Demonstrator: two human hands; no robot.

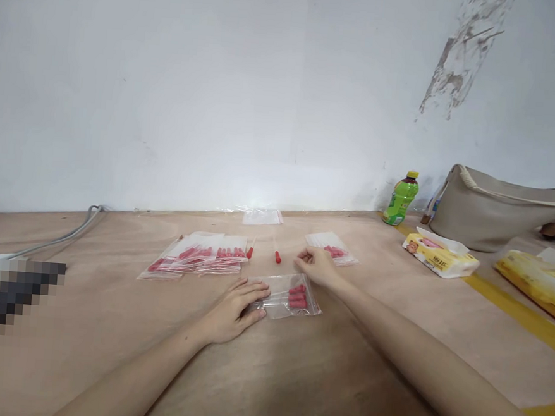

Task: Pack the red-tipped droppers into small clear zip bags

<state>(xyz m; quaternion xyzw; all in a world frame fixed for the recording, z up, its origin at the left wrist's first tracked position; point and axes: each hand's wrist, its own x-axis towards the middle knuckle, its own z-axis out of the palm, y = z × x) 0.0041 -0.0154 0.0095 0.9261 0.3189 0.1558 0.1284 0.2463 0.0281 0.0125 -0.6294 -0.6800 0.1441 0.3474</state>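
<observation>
A clear zip bag (pixel 277 306) lies flat on the wooden table, with three red-headed thin sticks (pixel 298 296) inside. My left hand (pixel 232 309) rests on the bag's left end, fingers stretched out and thumb apart. Just beyond the bag's upper right corner is my right hand (pixel 318 266), its fingers curled together; whatever they may pinch is hidden. Two loose red-headed sticks lie behind the bag, one red head (pixel 278 257) left of my right hand and another red head (pixel 249 252) beside the pile of filled bags (pixel 198 253).
Another stack of filled bags (pixel 334 249) lies behind my right hand. A white bag or sheet (pixel 262 217) is by the wall. Rightward stand a green bottle (pixel 401 201), a tissue pack (pixel 440 254), a yellow pack (pixel 538 280) and a grey handbag (pixel 490 216). A cable (pixel 86 220) runs at left.
</observation>
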